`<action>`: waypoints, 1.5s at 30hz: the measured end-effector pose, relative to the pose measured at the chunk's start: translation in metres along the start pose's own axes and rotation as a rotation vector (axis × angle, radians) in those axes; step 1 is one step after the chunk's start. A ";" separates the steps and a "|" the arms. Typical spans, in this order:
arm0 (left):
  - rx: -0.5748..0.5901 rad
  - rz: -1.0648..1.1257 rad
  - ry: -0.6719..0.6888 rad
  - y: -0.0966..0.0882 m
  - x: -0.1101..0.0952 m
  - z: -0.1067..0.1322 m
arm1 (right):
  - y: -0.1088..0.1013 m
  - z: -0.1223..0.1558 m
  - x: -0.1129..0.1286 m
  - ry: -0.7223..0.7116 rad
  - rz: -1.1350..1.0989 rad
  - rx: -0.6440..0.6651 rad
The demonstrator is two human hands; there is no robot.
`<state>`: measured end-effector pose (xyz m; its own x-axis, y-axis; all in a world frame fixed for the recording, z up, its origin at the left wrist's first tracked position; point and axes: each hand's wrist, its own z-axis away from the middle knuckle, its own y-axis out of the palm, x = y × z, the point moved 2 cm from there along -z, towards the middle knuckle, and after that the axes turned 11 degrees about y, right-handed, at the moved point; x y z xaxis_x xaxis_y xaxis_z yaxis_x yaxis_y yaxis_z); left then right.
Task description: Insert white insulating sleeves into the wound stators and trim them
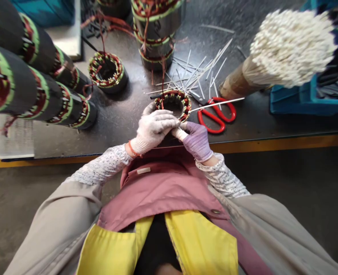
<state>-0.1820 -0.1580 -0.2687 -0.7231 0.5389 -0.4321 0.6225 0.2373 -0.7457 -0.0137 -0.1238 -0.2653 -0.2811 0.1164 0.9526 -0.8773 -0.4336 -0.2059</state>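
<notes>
My left hand [154, 130], in a white knit glove, grips a small wound motor stator [173, 104] from the near side and holds it tilted on the dark table. Red copper windings and green-edged insulation ring its rim. My right hand [194, 140], in a purple glove, has its fingertips closed at the stator's near edge. A thin white strip [217, 105] sticks out from the stator to the right, above red-handled scissors [216, 115]. Where the strip's root meets the stator is partly hidden.
Loose white strips [194, 74] lie scattered beyond the hands. Wound stators [22, 76] lie stacked at the left, with others standing behind [154, 34]. A paper-wrapped bundle of white-tipped strips [291, 49] sits at the right, by a blue crate [303, 99]. The table's yellow front edge [272, 144] runs near my body.
</notes>
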 end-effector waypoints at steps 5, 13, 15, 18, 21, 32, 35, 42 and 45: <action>0.001 0.042 -0.019 0.001 0.000 0.000 | -0.003 0.003 -0.001 -0.076 0.023 0.003; -0.039 0.015 0.007 0.000 0.000 0.001 | -0.002 0.001 -0.005 -0.082 0.052 -0.001; -0.036 0.000 0.030 0.000 0.000 0.000 | 0.000 -0.005 -0.011 -0.116 0.124 -0.010; -0.003 -0.015 0.048 -0.001 0.000 -0.001 | 0.001 -0.011 -0.008 -0.296 0.452 -0.127; 0.000 -0.008 0.045 -0.002 -0.001 -0.003 | -0.002 -0.006 0.006 -0.455 0.855 -0.211; 0.220 -0.040 0.082 -0.010 -0.001 -0.011 | -0.012 -0.011 0.043 -0.321 0.191 -0.115; 0.303 -0.075 0.068 -0.013 -0.002 -0.012 | 0.024 -0.059 0.057 -0.036 -0.157 0.025; 0.349 -0.141 -0.057 -0.046 -0.022 -0.007 | -0.067 -0.003 0.036 -0.511 0.114 -0.582; 0.417 -0.254 -0.044 -0.042 -0.020 -0.009 | -0.097 -0.006 0.014 -0.247 0.928 -0.356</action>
<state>-0.1914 -0.1718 -0.2242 -0.8542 0.4692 -0.2241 0.2578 0.0079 -0.9662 0.0650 -0.0745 -0.2339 -0.8555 -0.3345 0.3951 -0.4307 0.0365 -0.9017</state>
